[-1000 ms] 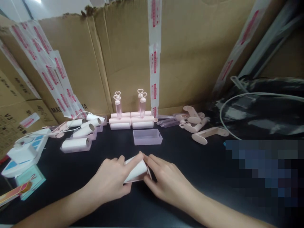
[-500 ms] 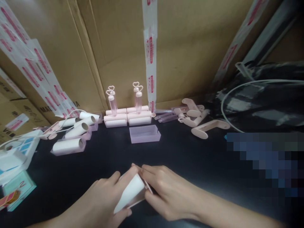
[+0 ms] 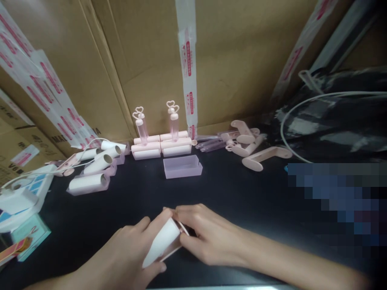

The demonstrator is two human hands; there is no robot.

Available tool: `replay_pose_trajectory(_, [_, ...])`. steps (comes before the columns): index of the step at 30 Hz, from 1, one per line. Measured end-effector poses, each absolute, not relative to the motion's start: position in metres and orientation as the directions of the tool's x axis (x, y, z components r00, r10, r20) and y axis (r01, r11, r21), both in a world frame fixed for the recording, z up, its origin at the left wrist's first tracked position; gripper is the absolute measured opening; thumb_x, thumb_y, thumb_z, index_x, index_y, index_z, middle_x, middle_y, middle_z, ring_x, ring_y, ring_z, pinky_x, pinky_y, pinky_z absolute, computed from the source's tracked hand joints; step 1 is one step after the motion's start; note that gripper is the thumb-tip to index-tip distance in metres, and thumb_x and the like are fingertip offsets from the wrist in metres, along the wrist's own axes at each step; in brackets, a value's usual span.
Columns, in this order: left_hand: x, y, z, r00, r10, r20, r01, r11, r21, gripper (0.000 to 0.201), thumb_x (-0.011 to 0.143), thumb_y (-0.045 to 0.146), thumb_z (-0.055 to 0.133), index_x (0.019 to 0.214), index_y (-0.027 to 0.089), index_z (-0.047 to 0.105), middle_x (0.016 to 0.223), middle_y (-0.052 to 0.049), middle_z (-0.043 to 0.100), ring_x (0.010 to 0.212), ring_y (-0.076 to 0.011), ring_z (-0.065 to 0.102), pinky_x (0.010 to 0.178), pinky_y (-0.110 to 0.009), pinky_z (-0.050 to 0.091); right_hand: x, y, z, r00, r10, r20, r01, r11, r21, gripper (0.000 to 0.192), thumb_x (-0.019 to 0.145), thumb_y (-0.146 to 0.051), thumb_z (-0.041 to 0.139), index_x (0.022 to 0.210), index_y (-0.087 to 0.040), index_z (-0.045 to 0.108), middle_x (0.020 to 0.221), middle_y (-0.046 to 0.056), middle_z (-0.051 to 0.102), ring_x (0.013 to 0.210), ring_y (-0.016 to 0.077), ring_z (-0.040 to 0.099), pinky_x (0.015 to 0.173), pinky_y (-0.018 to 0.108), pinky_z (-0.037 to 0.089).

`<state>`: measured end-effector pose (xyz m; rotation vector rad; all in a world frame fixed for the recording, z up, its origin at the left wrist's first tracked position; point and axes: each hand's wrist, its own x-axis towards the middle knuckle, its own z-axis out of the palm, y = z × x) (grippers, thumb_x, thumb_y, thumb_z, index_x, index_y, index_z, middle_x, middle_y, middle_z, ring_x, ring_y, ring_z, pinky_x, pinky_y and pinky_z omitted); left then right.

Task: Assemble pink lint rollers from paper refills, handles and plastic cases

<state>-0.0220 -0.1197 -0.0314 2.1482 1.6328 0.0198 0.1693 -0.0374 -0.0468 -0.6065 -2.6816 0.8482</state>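
- Tabletop (image 3: pixel 242 193): black, matte, spanning the full width of the view.
- Cardboard wall (image 3: pixel 242 60): large brown corrugated panels standing upright along the far edge of the tabletop.
- Tape strip (image 3: pixel 187 68): white with red print, running vertically down the central panel.
- Further tape strips (image 3: pixel 45 88): same kind, running diagonally across the left cartons.
- Stacked cartons (image 3: pixel 18 137): brown, printed lettering, far left.
- Light: dim, even, indoor.

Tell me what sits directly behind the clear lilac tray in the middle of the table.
Behind the clear lilac tray stand two pink roller sets with heart-topped handles upright, against the cardboard wall. What lies behind the roller sets at the wall's foot is hidden.
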Motion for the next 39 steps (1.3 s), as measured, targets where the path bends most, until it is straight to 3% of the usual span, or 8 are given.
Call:
replay_pose_trajectory(5, [-0.021,-0.118,-0.034,0.323,0.924,-0.204,0.935,-0.278,0.222,0.073,0.076,0.021,0.051,0.141,0.035,0.021,0.106,-0.005,0.063,0.085,-0.0274,0.067,0.074,-0.038,0.052,0.172,-0.038,-0.043,-0.850,0.523,0.065,0.330,0.624,-0.708,0.012,0.070,-0.009,0.047,0.077,-0.016,0.055,0.075,0.002,0.059,0.068,0.0145,0.057,0.064,0.025,0.043])
replay_pose_trajectory(8, [-0.022,-0.111,-0.036,0.290,0.955,-0.067,0.943,-0.273,0.188,0.079,0.075,0.018,0.049,0.142,0.037,0.012,0.103,-0.004,0.064,0.079,-0.0262,0.068,0.072,-0.039,0.053,0.173,-0.041,-0.044,-0.803,0.596,0.005,0.291,0.399,-0.869,0.043,0.069,-0.016,0.058,0.111,-0.016,0.053,0.093,0.004,0.059,0.080,0.0161,0.059,0.073,0.028,0.048])
replay_pose_trajectory(12, [-0.027,-0.097,-0.033,0.267,0.948,0.171,0.893,-0.310,0.328,0.085,0.076,0.019,0.052,0.143,0.036,0.003,0.103,-0.001,0.065,0.077,-0.0200,0.068,0.067,-0.028,0.053,0.169,-0.040,-0.056,-0.751,0.657,0.067,-0.038,0.059,-0.998,0.089,0.068,-0.020,0.066,0.140,-0.024,0.015,0.120,0.009,0.046,0.097,0.0160,0.056,0.082,0.032,0.050])
replay_pose_trajectory(15, [-0.028,-0.093,-0.029,0.243,0.939,0.243,0.801,-0.336,0.495,0.085,0.075,0.021,0.056,0.143,0.036,0.007,0.098,0.003,0.066,0.069,-0.0139,0.066,0.065,-0.022,0.052,0.162,-0.034,-0.066,-0.732,0.668,0.135,-0.172,0.011,-0.985,0.070,0.073,-0.025,0.068,0.132,-0.022,0.031,0.120,0.009,0.049,0.106,0.0178,0.054,0.088,0.035,0.049])
replay_pose_trajectory(20, [-0.023,-0.093,-0.032,0.204,0.954,0.220,0.646,-0.300,0.702,0.093,0.075,0.026,0.062,0.143,0.030,-0.002,0.092,0.001,0.064,0.072,-0.0145,0.064,0.073,-0.027,0.052,0.155,-0.031,-0.069,-0.694,0.685,0.223,-0.235,0.076,-0.969,0.036,0.079,-0.033,0.065,0.110,-0.019,0.053,0.104,0.005,0.062,0.103,0.0206,0.058,0.091,0.038,0.047])
replay_pose_trajectory(24, [-0.025,-0.068,-0.043,0.297,0.916,0.271,0.417,-0.379,0.826,0.117,0.067,0.043,0.071,0.140,0.025,-0.018,0.125,-0.011,0.049,0.113,-0.0250,0.052,0.099,-0.042,0.039,0.166,-0.020,-0.055,-0.547,0.760,0.351,-0.208,0.282,-0.936,0.028,0.084,-0.036,0.058,0.105,-0.018,0.056,0.103,0.005,0.064,0.100,0.0202,0.059,0.090,0.035,0.047])
replay_pose_trajectory(29, [-0.025,-0.004,-0.064,0.211,0.923,0.323,0.501,-0.386,0.774,0.090,0.073,0.051,0.063,0.139,0.017,0.012,0.131,-0.016,0.038,0.129,-0.0300,0.031,0.109,-0.050,0.020,0.196,0.020,-0.024,-0.287,0.777,0.561,0.034,0.593,-0.804,0.034,0.091,-0.040,0.045,0.120,-0.021,0.051,0.124,0.006,0.056,0.113,0.0215,0.051,0.097,0.035,0.041])
replay_pose_trajectory(39, [-0.043,0.010,-0.095,0.271,0.916,0.295,0.277,-0.368,0.888,0.103,0.064,0.031,0.077,0.137,0.024,0.005,0.129,-0.015,0.039,0.116,-0.0272,0.049,0.099,-0.048,0.039,0.171,0.053,-0.007,-0.721,0.513,0.465,0.358,0.851,-0.383,0.039,0.087,-0.044,0.049,0.117,-0.021,0.061,0.110,0.008,0.066,0.102,0.0243,0.059,0.087,0.036,0.043])
